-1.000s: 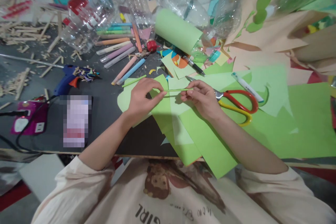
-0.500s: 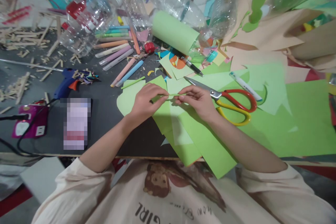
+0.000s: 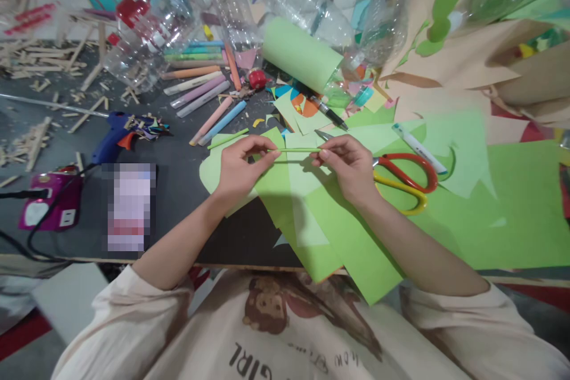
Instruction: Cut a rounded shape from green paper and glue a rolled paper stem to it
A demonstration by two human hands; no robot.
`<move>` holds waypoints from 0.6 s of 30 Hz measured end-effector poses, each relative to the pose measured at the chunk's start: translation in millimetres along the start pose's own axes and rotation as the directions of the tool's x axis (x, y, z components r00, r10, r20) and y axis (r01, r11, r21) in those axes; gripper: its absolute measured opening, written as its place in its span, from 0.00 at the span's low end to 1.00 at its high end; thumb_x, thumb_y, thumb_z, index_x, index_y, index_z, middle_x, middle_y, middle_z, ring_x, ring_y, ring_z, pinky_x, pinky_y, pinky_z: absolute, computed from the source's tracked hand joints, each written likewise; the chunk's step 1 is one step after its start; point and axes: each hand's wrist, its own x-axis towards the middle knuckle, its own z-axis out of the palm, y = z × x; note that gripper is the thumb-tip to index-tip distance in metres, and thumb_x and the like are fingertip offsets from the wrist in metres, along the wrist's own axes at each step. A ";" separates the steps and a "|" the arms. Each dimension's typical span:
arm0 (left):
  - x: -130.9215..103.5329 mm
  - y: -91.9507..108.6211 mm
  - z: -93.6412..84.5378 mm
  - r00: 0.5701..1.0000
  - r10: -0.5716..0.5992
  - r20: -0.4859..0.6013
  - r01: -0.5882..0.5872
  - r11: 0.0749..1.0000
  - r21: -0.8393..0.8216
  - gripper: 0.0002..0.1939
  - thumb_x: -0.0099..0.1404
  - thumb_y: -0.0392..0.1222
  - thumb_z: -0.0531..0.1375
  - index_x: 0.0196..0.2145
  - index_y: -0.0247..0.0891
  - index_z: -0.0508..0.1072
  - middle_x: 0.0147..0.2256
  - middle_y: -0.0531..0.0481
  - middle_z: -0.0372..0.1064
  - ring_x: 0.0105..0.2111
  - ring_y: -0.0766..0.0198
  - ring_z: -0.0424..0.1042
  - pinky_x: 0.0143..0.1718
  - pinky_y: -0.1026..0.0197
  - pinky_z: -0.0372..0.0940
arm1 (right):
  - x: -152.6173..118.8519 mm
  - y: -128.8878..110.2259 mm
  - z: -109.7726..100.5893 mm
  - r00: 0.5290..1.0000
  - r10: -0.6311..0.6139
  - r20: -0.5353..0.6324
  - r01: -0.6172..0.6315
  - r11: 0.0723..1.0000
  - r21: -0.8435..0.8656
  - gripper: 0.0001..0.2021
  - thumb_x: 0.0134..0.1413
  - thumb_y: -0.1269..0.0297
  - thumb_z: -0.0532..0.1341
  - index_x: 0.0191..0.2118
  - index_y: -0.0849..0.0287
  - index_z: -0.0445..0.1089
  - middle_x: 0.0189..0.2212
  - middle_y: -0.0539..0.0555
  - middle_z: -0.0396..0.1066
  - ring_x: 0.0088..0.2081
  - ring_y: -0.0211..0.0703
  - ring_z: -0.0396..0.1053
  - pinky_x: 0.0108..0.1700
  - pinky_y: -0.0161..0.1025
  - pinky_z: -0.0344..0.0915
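Observation:
A thin, rolled green paper strip [image 3: 297, 149] is stretched level between my two hands. My left hand [image 3: 244, 166] pinches its left end between thumb and fingers. At the other end my right hand [image 3: 346, 165] holds it in a pinch. Below lie overlapping sheets of green paper [image 3: 341, 237] and a paler green piece [image 3: 307, 214]. Scissors with red and yellow handles [image 3: 407, 163] rest beside my right hand, which hides part of their blades. Another green paper roll [image 3: 228, 139] lies just beyond my left hand.
A glue gun [image 3: 109, 139], a phone [image 3: 131, 208] and a purple box [image 3: 51, 202] are at the left. Colored markers [image 3: 214, 119], clear plastic bottles [image 3: 142, 41] and a green-wrapped bottle [image 3: 300, 54] lie farther back. A capped white pen [image 3: 418, 148] is at the right.
My hands have moved apart and slightly away from my body, so a longer stretch of the green strip shows between them. My right hand now covers more of the scissors.

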 end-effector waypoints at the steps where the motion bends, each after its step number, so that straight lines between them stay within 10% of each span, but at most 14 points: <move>1: -0.2 -0.5 0.6 1.000 0.007 -0.020 -0.007 1.000 -0.004 0.10 0.56 0.46 0.66 0.27 0.38 0.73 0.28 0.52 0.73 0.27 0.67 0.70 0.31 0.63 0.69 | 0.0 0.2 0.1 1.000 -0.006 0.000 0.006 1.000 0.004 0.15 0.44 0.51 0.73 0.31 0.54 0.72 0.25 0.47 0.76 0.28 0.38 0.76 0.35 0.39 0.76; 8: 0.6 -10.6 1.7 0.997 0.058 -0.060 -0.059 0.998 -0.018 0.14 0.57 0.50 0.67 0.29 0.39 0.68 0.28 0.54 0.68 0.28 0.68 0.70 0.32 0.63 0.68 | -1.0 0.2 2.0 1.000 0.007 -0.019 -0.007 1.000 -0.005 0.16 0.42 0.49 0.73 0.30 0.54 0.72 0.24 0.47 0.76 0.27 0.39 0.76 0.33 0.40 0.76; 18: -1.8 -0.1 -1.3 0.945 0.216 0.247 -0.260 0.952 0.164 0.06 0.64 0.43 0.60 0.32 0.41 0.77 0.30 0.49 0.75 0.31 0.63 0.71 0.35 0.60 0.66 | -2.2 0.7 1.3 0.985 0.099 0.143 -0.104 0.994 0.025 0.14 0.44 0.51 0.72 0.31 0.55 0.76 0.25 0.49 0.78 0.28 0.39 0.77 0.36 0.40 0.77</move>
